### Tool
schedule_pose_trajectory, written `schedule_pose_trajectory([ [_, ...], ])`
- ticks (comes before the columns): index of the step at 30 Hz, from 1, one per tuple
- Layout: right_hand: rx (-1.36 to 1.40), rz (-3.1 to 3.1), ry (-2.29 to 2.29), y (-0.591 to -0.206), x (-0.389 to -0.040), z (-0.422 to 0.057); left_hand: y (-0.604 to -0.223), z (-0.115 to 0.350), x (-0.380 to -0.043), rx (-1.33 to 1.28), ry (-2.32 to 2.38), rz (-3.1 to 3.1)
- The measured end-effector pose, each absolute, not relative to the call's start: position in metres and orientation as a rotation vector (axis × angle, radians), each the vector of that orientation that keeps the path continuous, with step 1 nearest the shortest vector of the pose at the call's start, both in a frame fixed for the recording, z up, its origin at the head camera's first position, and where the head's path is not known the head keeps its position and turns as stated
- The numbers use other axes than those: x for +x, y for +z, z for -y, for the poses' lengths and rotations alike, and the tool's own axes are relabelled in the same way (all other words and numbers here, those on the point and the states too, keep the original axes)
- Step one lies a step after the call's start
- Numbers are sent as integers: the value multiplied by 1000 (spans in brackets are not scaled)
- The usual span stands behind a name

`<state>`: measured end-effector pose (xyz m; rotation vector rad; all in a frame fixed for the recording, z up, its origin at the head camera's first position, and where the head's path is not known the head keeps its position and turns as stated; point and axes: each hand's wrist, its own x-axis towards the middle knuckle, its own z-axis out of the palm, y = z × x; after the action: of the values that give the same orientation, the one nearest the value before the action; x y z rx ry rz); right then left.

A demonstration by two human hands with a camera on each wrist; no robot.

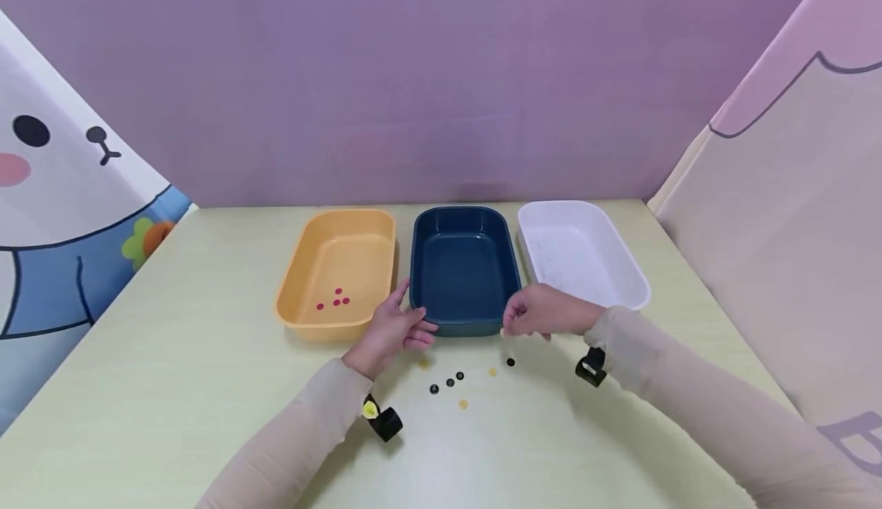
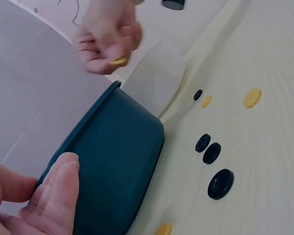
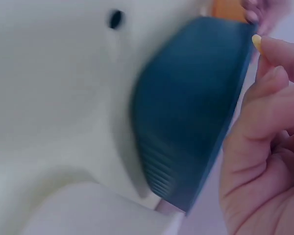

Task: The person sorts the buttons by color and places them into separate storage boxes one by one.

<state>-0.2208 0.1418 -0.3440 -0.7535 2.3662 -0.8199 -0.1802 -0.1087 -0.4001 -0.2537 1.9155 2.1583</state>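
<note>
My right hand [image 1: 547,310] pinches a yellow button [image 2: 118,61] between thumb and finger, near the front right corner of the dark blue tray [image 1: 465,329]. At that tray's front left corner, my left hand [image 1: 394,333] holds the rim, thumb at the edge and fingers against the outer wall. Loose on the table in front lie several black buttons [image 2: 220,184] and a few yellow buttons [image 2: 252,98]. One black button [image 1: 511,362] sits just below my right hand. The blue tray's visible floor is bare.
On the left stands an orange-yellow tray [image 1: 372,222] with several red buttons [image 1: 336,302] inside. A white tray [image 1: 637,287] stands on the right, partly behind my right hand. A purple cloth wall [image 1: 427,88] rises behind the table [image 1: 207,356].
</note>
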Motion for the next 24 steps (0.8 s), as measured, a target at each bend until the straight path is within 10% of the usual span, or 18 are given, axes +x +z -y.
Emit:
schedule_pose_trajectory([
  [24, -498, -2349, -773, -316, -303, -78, -404, 106, -179, -270, 2186, -1885],
])
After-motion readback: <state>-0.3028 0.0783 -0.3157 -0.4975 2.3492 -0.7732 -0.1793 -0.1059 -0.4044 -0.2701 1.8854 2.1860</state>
